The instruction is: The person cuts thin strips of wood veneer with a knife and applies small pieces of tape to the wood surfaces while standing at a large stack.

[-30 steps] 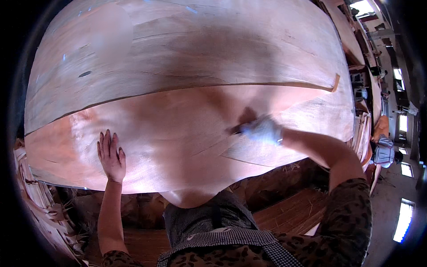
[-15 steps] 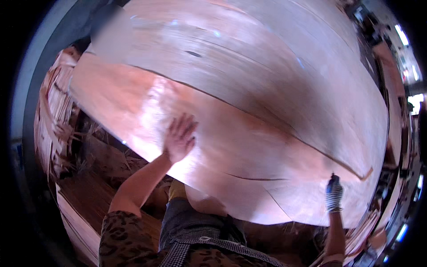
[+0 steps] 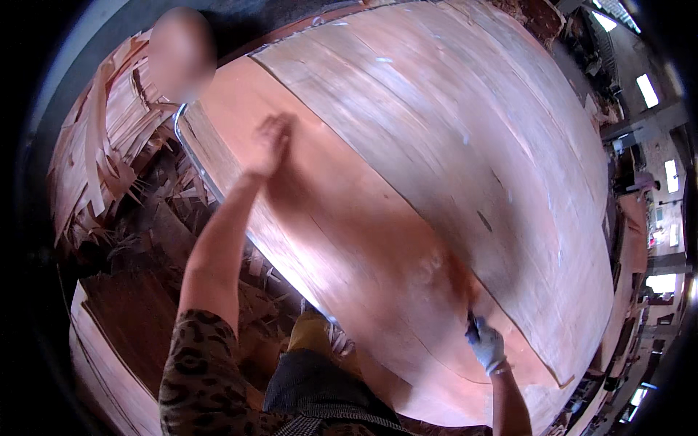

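A long orange-tinted wood veneer sheet (image 3: pixel 342 196) lies in front of me over paler, greyish veneer (image 3: pixel 436 131). My left hand (image 3: pixel 273 142), bare, is over the sheet's far left part with its fingers stretched out, somewhat blurred. A shadow falls beside that hand, and I cannot tell whether it touches the wood. At the right, my right hand (image 3: pixel 488 349) wears a pale knitted glove and is closed around a small dark-handled tool (image 3: pixel 473 325). The tool points away from me, close to the seam between the two veneers; its tip is not clear.
Torn veneer strips (image 3: pixel 102 145) are heaped at the left. Below them, near my left arm, lies a stack of dark boards (image 3: pixel 131 327) among scraps. A pale metal edge (image 3: pixel 196 163) runs along the table's left side. Another person's blurred head (image 3: pixel 182 54) is at the upper left.
My left hand has moved farther away across the sheet. The right hand with its tool has shifted left and a little nearer. The view has turned, so the seam runs more steeply.
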A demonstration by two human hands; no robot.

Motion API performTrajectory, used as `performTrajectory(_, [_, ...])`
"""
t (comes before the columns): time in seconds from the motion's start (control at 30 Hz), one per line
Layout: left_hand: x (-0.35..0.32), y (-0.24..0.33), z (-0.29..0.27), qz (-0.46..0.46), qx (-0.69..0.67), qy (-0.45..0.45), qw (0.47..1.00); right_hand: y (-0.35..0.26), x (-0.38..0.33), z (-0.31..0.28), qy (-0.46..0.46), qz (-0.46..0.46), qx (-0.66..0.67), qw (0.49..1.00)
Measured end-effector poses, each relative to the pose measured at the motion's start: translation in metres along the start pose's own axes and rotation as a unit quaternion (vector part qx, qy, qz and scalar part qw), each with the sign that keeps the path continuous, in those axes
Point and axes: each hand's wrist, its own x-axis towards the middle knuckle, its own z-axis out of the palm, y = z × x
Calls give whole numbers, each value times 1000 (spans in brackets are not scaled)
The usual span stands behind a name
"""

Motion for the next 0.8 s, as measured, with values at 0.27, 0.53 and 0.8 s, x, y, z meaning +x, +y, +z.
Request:
performTrajectory(0.27, [1, -59, -34, -98, -210, -15, 973, -365, 291, -53, 24, -271, -34, 962])
performTrajectory(0.53, [3, -61, -33, -94, -158, -26, 983, -455, 353, -40, -11, -287, -85, 954])
performTrajectory(0.8, [-4, -123, -10, 38, -145, -70, 986, -107, 150, -25, -39, -115, -185, 975])
